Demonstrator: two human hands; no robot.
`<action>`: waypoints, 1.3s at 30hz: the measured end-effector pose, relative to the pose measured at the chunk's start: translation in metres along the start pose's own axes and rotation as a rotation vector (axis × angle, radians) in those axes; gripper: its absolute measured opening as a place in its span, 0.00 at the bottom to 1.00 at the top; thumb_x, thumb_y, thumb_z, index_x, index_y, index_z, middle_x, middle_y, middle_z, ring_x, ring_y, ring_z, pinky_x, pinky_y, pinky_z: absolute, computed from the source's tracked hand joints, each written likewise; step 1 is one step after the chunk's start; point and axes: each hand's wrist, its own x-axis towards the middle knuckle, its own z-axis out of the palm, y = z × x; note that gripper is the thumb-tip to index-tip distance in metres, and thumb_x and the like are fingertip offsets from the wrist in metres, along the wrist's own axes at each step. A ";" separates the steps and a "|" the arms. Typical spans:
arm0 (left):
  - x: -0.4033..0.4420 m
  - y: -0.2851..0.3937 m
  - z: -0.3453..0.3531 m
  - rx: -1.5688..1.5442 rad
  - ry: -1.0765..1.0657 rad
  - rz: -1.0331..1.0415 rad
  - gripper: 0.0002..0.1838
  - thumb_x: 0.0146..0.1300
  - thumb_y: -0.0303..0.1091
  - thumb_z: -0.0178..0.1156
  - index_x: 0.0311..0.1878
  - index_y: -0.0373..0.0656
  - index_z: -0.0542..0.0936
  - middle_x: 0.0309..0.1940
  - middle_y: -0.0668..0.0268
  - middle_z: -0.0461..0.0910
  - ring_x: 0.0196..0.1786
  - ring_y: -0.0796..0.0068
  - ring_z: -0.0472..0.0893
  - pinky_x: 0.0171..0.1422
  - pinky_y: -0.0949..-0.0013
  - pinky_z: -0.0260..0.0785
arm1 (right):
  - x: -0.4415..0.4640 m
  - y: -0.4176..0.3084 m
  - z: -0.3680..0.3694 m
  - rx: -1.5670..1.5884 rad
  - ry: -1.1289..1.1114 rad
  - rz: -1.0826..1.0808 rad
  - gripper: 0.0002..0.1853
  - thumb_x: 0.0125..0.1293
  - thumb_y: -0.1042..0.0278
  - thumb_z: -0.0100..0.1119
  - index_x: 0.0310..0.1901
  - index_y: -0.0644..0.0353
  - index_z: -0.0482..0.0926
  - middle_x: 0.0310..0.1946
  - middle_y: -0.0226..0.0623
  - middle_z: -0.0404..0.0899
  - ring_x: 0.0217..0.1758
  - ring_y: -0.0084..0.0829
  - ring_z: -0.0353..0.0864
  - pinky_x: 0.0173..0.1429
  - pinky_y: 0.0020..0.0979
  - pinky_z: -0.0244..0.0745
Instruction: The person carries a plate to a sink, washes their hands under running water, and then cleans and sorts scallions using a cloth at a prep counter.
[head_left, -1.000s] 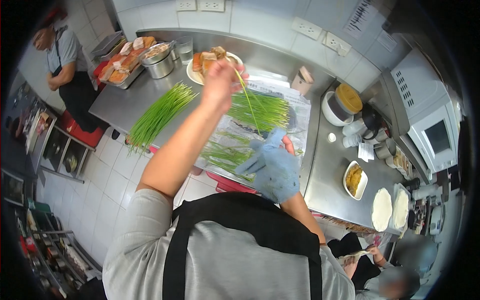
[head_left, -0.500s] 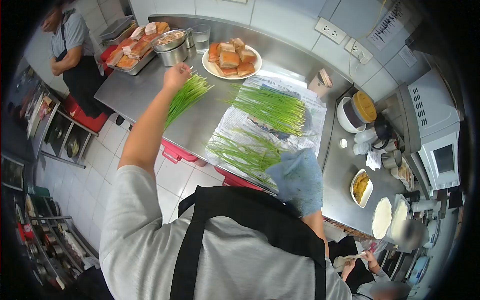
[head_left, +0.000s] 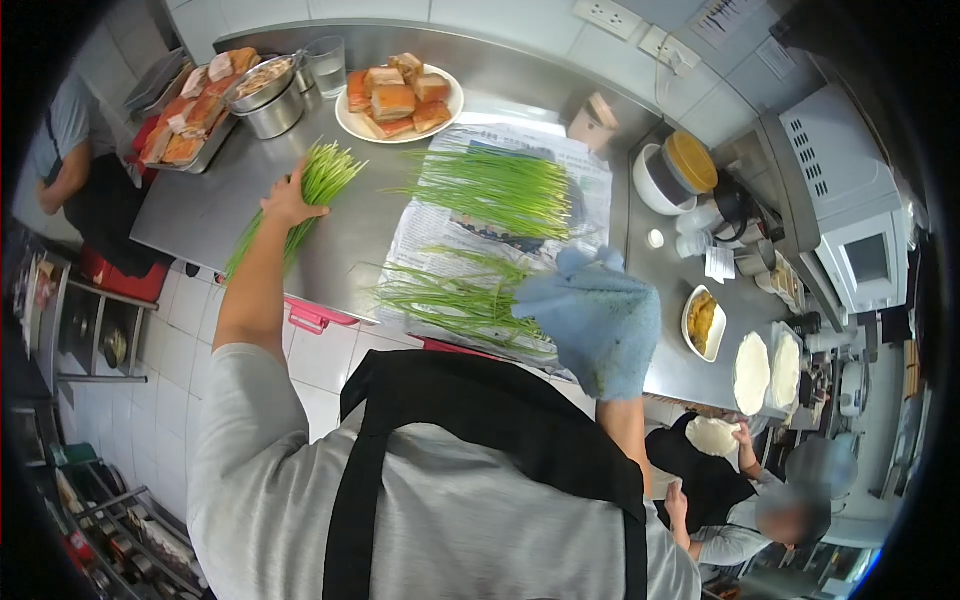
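Observation:
My left hand [head_left: 288,203] lies on the left bundle of long green stalks [head_left: 327,177], thumb and fingers spread. This bundle rests on the steel table, its pale ends toward the back. A blue cloth [head_left: 610,325] covers my right hand, whose fingers are hidden beneath it, beside the looser green stalks [head_left: 455,300]. Above those, a neater row of green stalks [head_left: 500,187] lies on the newspaper [head_left: 402,248], pale ends to the right.
Behind stand a plate of meat chunks [head_left: 393,97], a glass [head_left: 326,68], a metal pot [head_left: 272,117] and a meat tray [head_left: 205,150]. At right are a yellow-food bowl [head_left: 704,322] and a microwave [head_left: 865,258]. One person stands at left; another holds flat dough [head_left: 712,436] lower right.
My left hand has gone from over the meat plate, holding a thin stalk, to the left bundle, where its fingers have spread. The view has shifted. At lower right, the dough has been raised.

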 end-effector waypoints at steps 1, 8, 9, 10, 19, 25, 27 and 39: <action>-0.003 0.004 -0.007 0.025 -0.004 -0.011 0.67 0.29 0.58 0.75 0.72 0.73 0.41 0.71 0.53 0.48 0.72 0.47 0.48 0.66 0.32 0.44 | -0.004 0.005 0.000 0.259 0.059 0.144 0.09 0.48 0.72 0.57 0.33 0.60 0.77 0.33 0.38 0.79 0.39 0.37 0.78 0.51 0.32 0.71; -0.025 0.153 0.017 -0.366 0.485 0.940 0.15 0.52 0.35 0.65 0.44 0.46 0.79 0.43 0.60 0.77 0.50 0.58 0.74 0.56 0.59 0.66 | -0.008 0.015 -0.010 0.619 -0.015 0.279 0.17 0.60 0.72 0.54 0.51 0.64 0.71 0.43 0.38 0.78 0.40 0.30 0.79 0.46 0.28 0.75; -0.034 0.185 0.026 -0.354 0.410 1.042 0.08 0.52 0.32 0.63 0.37 0.44 0.80 0.39 0.60 0.78 0.47 0.57 0.75 0.55 0.60 0.67 | -0.007 0.008 -0.010 0.800 0.043 0.383 0.17 0.60 0.72 0.54 0.51 0.65 0.71 0.43 0.37 0.78 0.39 0.30 0.79 0.45 0.28 0.75; -0.044 0.214 0.036 -0.368 0.295 1.131 0.07 0.52 0.31 0.63 0.36 0.44 0.79 0.38 0.61 0.77 0.46 0.59 0.75 0.54 0.59 0.67 | -0.006 0.010 -0.013 0.723 -0.004 0.329 0.17 0.60 0.71 0.53 0.51 0.65 0.71 0.43 0.37 0.78 0.39 0.30 0.79 0.45 0.27 0.75; -0.060 0.295 0.079 -0.204 0.223 1.181 0.05 0.55 0.33 0.60 0.34 0.46 0.79 0.31 0.66 0.79 0.41 0.62 0.78 0.45 0.61 0.70 | -0.019 0.018 -0.022 1.308 0.254 0.737 0.17 0.68 0.61 0.44 0.52 0.62 0.70 0.46 0.39 0.76 0.48 0.35 0.75 0.52 0.33 0.73; -0.046 0.295 0.036 -0.671 -0.138 0.923 0.04 0.59 0.30 0.57 0.35 0.42 0.75 0.26 0.64 0.79 0.29 0.66 0.79 0.36 0.67 0.69 | -0.021 0.027 -0.023 1.241 0.212 0.704 0.19 0.68 0.56 0.43 0.51 0.62 0.70 0.44 0.41 0.76 0.45 0.36 0.76 0.50 0.35 0.74; -0.047 0.298 0.020 -0.567 -0.069 0.941 0.05 0.59 0.31 0.58 0.36 0.42 0.75 0.25 0.63 0.78 0.30 0.69 0.79 0.37 0.69 0.69 | -0.017 0.016 -0.034 1.372 0.145 0.702 0.19 0.67 0.55 0.44 0.51 0.62 0.70 0.43 0.41 0.76 0.44 0.37 0.77 0.50 0.35 0.74; -0.037 0.316 0.064 -0.056 0.014 0.881 0.08 0.57 0.38 0.59 0.39 0.51 0.79 0.33 0.61 0.80 0.42 0.58 0.78 0.45 0.59 0.70 | -0.037 0.027 -0.046 0.484 0.087 0.424 0.19 0.55 0.72 0.63 0.48 0.66 0.72 0.38 0.38 0.78 0.42 0.28 0.79 0.46 0.30 0.76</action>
